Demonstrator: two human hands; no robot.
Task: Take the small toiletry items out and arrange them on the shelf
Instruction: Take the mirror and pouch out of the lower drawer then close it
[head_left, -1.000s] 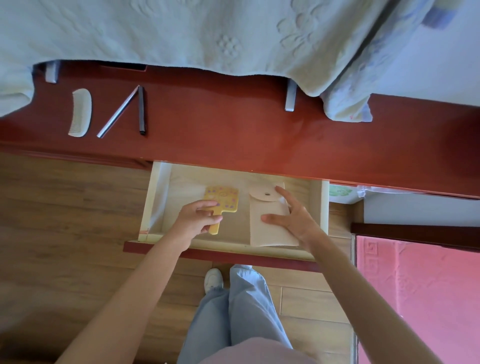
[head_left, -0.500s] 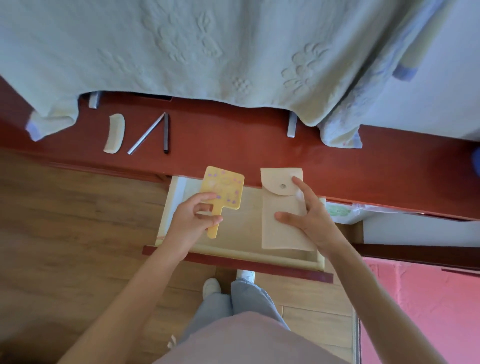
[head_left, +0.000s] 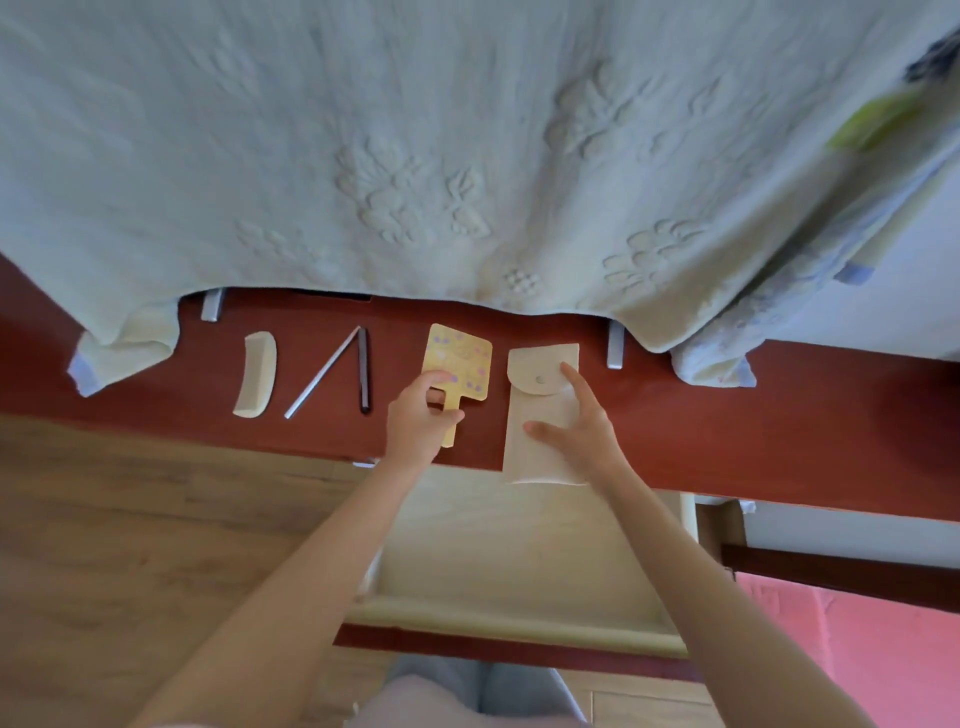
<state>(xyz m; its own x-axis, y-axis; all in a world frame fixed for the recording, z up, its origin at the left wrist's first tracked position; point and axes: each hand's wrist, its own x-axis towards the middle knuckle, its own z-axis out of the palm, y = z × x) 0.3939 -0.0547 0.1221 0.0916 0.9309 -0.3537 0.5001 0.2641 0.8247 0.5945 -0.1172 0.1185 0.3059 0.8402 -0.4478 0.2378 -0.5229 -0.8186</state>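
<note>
My left hand (head_left: 420, 422) grips the handle of a small yellow hand mirror (head_left: 460, 362) over the red wooden shelf (head_left: 727, 431). My right hand (head_left: 582, 427) holds a beige snap pouch (head_left: 535, 410) with thumb and spread fingers; the pouch overhangs the shelf's front edge. On the shelf to the left lie a white comb (head_left: 255, 380), a thin silver stick (head_left: 322, 372) and a dark stick (head_left: 363, 370). The pale wooden drawer (head_left: 519, 551) stands pulled out below my arms.
A pale green embossed blanket (head_left: 415, 156) hangs over the back of the shelf. Two metal brackets (head_left: 615, 351) stick out under it. Wooden floor (head_left: 130, 519) lies to the left, a pink mat (head_left: 857, 654) to the right.
Both hands have lifted the mirror and the pouch out of the drawer and carried them forward over the red shelf. The view has tilted up towards the blanket.
</note>
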